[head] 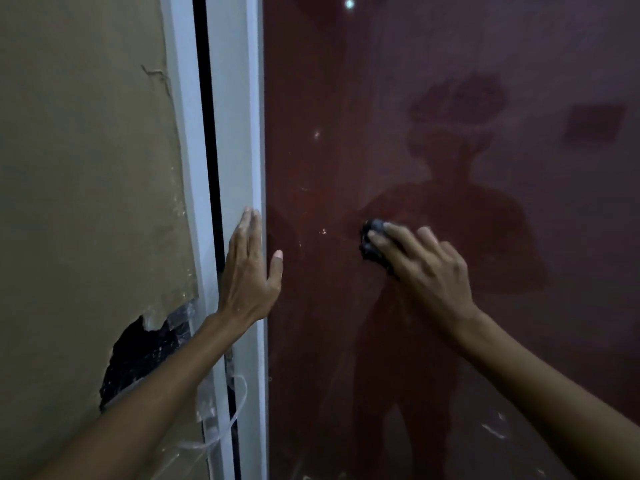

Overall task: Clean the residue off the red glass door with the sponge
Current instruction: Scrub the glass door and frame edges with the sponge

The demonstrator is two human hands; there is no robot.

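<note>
Against the red glass door [450,168], near its middle, a dark crumpled sponge [372,244] is pressed flat under the right hand [426,268]. Left of it, the left hand [249,271] is spread wide, empty, on the smooth white frame [235,133]. White specks [323,231] left of the sponge could be missed in the dim light, or smeared across the glossy glass.

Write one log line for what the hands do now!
right hand: presses sponge on red glass door | left hand: flat on white frame
</note>
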